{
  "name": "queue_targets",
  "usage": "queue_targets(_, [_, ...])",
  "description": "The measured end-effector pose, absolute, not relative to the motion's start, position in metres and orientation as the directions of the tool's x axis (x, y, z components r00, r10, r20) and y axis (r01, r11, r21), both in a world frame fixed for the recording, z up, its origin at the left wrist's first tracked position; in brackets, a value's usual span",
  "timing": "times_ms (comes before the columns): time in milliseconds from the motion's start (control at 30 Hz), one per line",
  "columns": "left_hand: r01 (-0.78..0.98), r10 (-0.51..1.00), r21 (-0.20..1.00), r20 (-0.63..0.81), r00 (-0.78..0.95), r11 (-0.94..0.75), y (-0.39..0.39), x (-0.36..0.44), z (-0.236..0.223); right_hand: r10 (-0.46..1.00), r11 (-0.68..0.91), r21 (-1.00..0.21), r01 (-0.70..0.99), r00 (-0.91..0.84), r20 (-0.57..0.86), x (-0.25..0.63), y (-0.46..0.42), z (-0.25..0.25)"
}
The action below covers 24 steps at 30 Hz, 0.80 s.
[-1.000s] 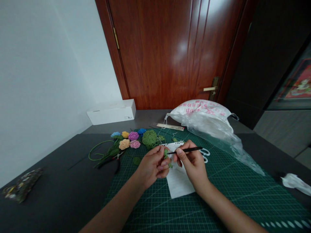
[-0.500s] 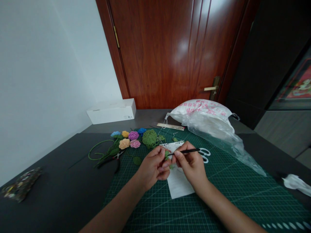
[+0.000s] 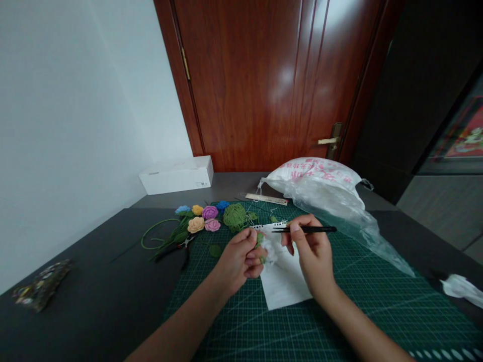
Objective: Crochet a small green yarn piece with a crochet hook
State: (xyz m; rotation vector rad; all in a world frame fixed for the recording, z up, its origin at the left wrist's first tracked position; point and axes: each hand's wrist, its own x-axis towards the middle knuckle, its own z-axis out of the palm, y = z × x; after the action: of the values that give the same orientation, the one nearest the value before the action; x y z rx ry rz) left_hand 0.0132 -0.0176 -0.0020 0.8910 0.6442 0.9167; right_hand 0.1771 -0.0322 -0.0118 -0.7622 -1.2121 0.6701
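Note:
My left hand (image 3: pixel 241 255) is closed around a small green crocheted piece (image 3: pixel 259 240), much of it covered by the fingers. Close to that hand, over the paper sheet (image 3: pixel 287 286), shows a tuft of white fluffy stuffing (image 3: pixel 269 250); whether the fingers touch it I cannot tell. My right hand (image 3: pixel 309 251) grips black tweezers (image 3: pixel 315 229), held level with their tips pointing left, apart from the green piece. The paper lies on a green cutting mat (image 3: pixel 362 311) beneath both hands.
Crocheted flowers (image 3: pixel 210 212), a green yarn ball (image 3: pixel 234 216) and pliers (image 3: pixel 185 243) lie at the left. A ruler (image 3: pixel 266 199) and a stuffed plastic bag (image 3: pixel 320 176) are at the back. A white box (image 3: pixel 177 176) stands by the wall. Crumpled tissue (image 3: pixel 461 287) lies far right.
My right hand has drawn the tweezers right, away from the green piece. White stuffing now shows beside my left hand. The white scissors have gone out of sight behind my right hand.

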Motion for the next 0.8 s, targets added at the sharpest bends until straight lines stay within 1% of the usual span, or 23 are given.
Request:
queue_targets(67, [-0.396,0.882,0.867,-0.099,0.460,0.303,-0.018,0.013,-0.002,0.807,0.577,-0.817,-0.021,0.169,0.566,0.179,-0.031,-0.011])
queue_targets(167, [-0.402,0.898,0.874,-0.081,0.432,0.272,-0.018,0.014,-0.003,0.819,0.568,-0.809,0.149,-0.003,0.574,0.177,-0.028,-0.016])
queue_targets(233, [-0.411,0.915,0.879,-0.066,0.399,0.242,-0.017,0.015,-0.005,0.830,0.555,-0.805,0.207,-0.078,0.552,0.172,-0.027,-0.020])
queue_targets(300, [-0.418,0.928,0.882,-0.054,0.369,0.218,-0.016,0.016,-0.006,0.832,0.552,-0.800,0.235,-0.084,0.549,0.166,-0.028,-0.025])
queue_targets(467, [-0.405,0.934,0.892,-0.048,0.353,0.199,-0.016,0.018,-0.007,0.804,0.559,-0.746,0.361,-0.015,0.595,0.163,-0.028,-0.030])
queue_targets(533, [-0.389,0.931,0.902,-0.037,0.362,0.187,-0.017,0.018,-0.006,0.818,0.544,-0.764,0.347,-0.012,0.576,0.167,-0.026,-0.030])
queue_targets(667, [-0.360,0.915,0.916,-0.017,0.403,0.175,-0.016,0.016,-0.005,0.867,0.488,-0.844,0.222,-0.016,0.498,0.174,-0.021,-0.031])
queue_targets(800, [-0.337,0.877,0.918,-0.022,0.479,0.207,-0.014,0.016,-0.005,0.874,0.477,-0.863,0.168,0.010,0.486,0.177,-0.016,-0.033])
